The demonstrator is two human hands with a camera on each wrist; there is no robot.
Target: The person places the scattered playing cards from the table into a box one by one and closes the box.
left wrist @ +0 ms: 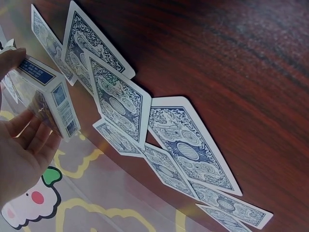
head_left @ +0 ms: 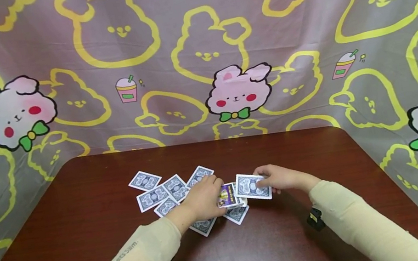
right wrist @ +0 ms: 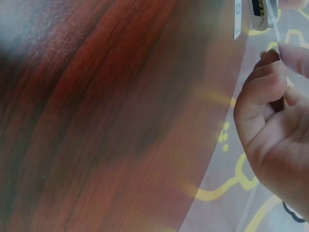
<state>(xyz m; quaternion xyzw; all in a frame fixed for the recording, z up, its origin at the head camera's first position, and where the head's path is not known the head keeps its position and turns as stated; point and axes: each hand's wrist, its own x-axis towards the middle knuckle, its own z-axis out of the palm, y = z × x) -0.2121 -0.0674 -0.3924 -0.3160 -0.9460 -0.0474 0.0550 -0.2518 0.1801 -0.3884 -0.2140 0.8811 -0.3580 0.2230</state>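
Observation:
My left hand [head_left: 201, 199] grips a small playing-card box [head_left: 226, 195], purple and yellow on its face. In the left wrist view the thumb lies on one edge of the box [left wrist: 55, 99] and the fingers are on the other side. With thumb and fingers, my right hand [head_left: 278, 177] pinches a blue-backed playing card [head_left: 249, 188] beside the right end of the box. The right wrist view shows the card nearly edge-on, so whether more cards are behind it cannot be told. White edges show between box and card.
Several playing cards [head_left: 153, 198] lie back up on the brown wooden table [head_left: 94, 216], some overlapping, left of and beneath the left hand. One card [head_left: 237, 214] lies just below the box. A patterned cloth [head_left: 168, 63] hangs behind the table.

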